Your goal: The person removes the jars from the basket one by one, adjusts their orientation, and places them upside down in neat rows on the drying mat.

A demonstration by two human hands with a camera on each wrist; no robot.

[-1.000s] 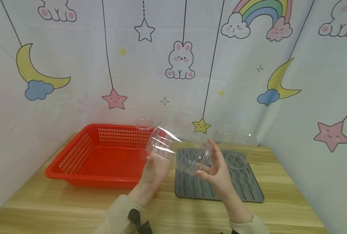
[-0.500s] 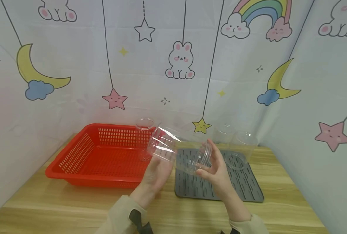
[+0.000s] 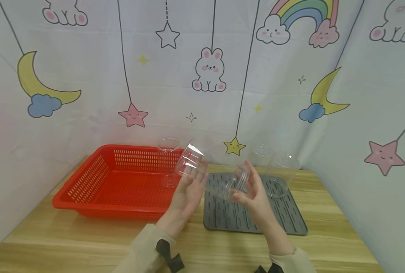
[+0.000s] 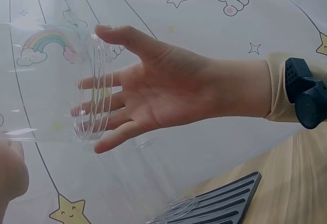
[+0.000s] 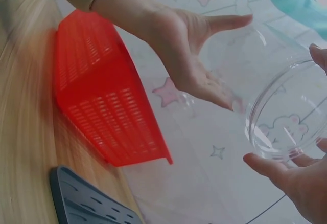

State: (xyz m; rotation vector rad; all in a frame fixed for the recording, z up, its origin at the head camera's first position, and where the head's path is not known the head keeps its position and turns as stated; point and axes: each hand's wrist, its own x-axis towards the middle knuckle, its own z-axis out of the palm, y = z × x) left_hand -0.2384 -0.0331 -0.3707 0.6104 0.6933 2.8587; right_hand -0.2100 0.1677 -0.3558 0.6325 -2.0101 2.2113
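Observation:
A clear jar [image 3: 193, 152] with a ridged end lies tilted on its side in the air between the hands. My right hand [image 3: 255, 195] holds its ridged end, thumb on one side and fingers on the other, as the left wrist view also shows. Under the other end, my left hand [image 3: 188, 195] stays spread with the palm up, its straight fingers seen through the clear wall. In the right wrist view the left thumb and fingers lie on opposite sides of the jar [image 5: 278, 88].
A red plastic basket [image 3: 113, 207] stands on the wooden table at left, with a clear container [image 3: 168, 145] at its right side. Beneath the hands lies a grey ridged mat [image 3: 228, 218]. Two clear containers, one nearer [image 3: 282, 170] and one farther [image 3: 261, 151], stand toward its back right.
My left hand has slid a little to the right and up under the jar. The jar has shifted slightly right; my right hand keeps its hold on the ridged end.

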